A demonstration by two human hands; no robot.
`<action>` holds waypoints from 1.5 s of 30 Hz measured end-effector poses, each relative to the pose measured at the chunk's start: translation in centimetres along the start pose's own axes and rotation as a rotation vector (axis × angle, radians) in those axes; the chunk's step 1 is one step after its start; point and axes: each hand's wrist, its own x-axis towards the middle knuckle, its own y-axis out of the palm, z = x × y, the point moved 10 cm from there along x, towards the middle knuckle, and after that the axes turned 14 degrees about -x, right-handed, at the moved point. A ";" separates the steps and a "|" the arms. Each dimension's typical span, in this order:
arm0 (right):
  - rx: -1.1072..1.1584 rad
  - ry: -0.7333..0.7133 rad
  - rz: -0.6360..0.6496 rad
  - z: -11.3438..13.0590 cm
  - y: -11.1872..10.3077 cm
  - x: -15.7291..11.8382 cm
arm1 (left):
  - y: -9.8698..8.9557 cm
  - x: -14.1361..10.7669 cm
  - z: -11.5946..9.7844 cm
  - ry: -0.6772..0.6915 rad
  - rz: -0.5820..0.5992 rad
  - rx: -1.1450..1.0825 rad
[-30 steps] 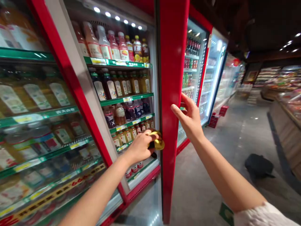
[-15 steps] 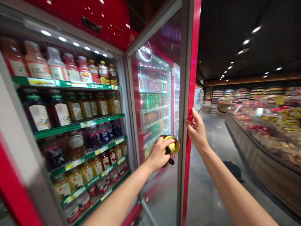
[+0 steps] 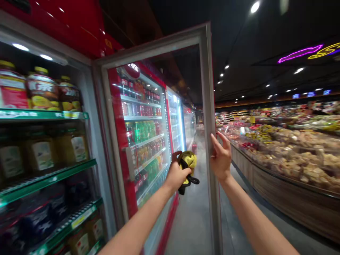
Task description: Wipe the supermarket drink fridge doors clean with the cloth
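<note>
My left hand point(image 3: 176, 175) is closed on a bunched yellow and black cloth point(image 3: 189, 161) with a black loop hanging from it. The cloth is in front of the glass pane of the fridge door point(image 3: 209, 106); I cannot tell whether it touches the glass. At the door's outer edge, my right hand point(image 3: 222, 156) grips the frame with bent fingers, some of them partly hidden. The door stands swung open, its glass see-through. To the left, the red drinks fridge point(image 3: 77, 21) shows its lit shelves of bottles point(image 3: 42, 88).
Beyond the glass stands another lit drinks fridge point(image 3: 143, 117). On the right a long wood-sided display counter point(image 3: 276, 187) is heaped with packaged goods. Grey floor point(image 3: 233, 219) runs between. Neon signs point(image 3: 300, 53) hang at the upper right.
My view has turned right and nearer the door, which now appears opened wider. Both hands keep their holds; the cloth has turned in my left hand.
</note>
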 end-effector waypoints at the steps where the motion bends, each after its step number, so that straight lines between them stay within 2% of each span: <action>1: 0.015 -0.040 -0.001 1.3 0.4 -0.7 | -0.6 0.7 0.4 -0.013 -0.022 -0.002; 3: 0.110 -0.080 0.088 3.7 2.3 -2.6 | -1.2 1.6 1.3 -0.052 -0.038 -0.062; 4: 0.160 -0.080 0.185 4.8 3.8 -3.7 | -1.0 1.9 1.6 -0.080 -0.017 -0.128; 6: 0.223 -0.064 0.295 6.3 6.0 -5.5 | 0.3 2.3 1.5 -0.112 0.082 -0.294; 8: 0.237 -0.053 0.262 6.9 6.8 -5.5 | 2.3 2.7 0.0 -0.075 0.238 -0.400; 11: 0.179 -0.121 0.090 7.2 6.1 -2.0 | 4.6 3.8 -4.2 0.119 0.474 -0.314; 13: 0.108 -0.225 -0.011 7.7 5.7 1.8 | 5.3 4.9 -7.4 0.347 0.570 -0.099; 14: 0.070 -0.279 -0.053 7.9 5.7 3.9 | 5.4 5.6 -8.9 0.476 0.581 0.033; 16: -0.008 -0.370 -0.114 8.4 6.2 7.8 | 5.3 7.4 -11.4 0.706 0.533 0.317; 18: -0.106 -0.462 -0.113 9.0 7.7 11.0 | 5.2 9.4 -13.1 0.872 0.408 0.584; 21: -0.346 -0.542 -0.077 9.6 10.3 13.4 | 5.4 11.2 -14.4 1.066 0.220 0.851; 24: -0.604 -0.550 -0.109 9.8 11.4 13.4 | 5.5 10.9 -14.8 1.250 0.121 0.832; 27: -0.741 -0.572 -0.146 10.2 11.7 13.0 | 4.2 10.4 -15.0 1.378 0.061 0.703; 30: -0.752 -0.575 -0.095 10.3 12.4 14.8 | 2.7 11.6 -15.5 1.396 -0.021 0.773; 32: -0.701 -0.550 -0.096 10.5 12.4 17.6 | 2.0 13.2 -16.1 1.373 -0.082 0.904; 35: -0.664 -0.493 -0.179 10.9 12.2 22.4 | 1.2 16.1 -16.8 1.318 -0.152 1.080; 37: -0.726 -0.459 -0.165 10.7 13.4 24.6 | 0.8 17.7 -16.6 1.275 -0.160 1.163; 39: -0.800 -0.468 -0.087 10.0 15.4 25.1 | 0.5 18.8 -15.9 1.247 -0.145 1.216; 41: -0.830 -0.506 -0.036 8.9 17.0 24.2 | 0.0 19.3 -15.3 1.248 -0.131 1.236; 45: -0.855 -0.537 -0.037 7.0 17.9 23.3 | -1.0 19.6 -15.8 1.277 -0.124 1.251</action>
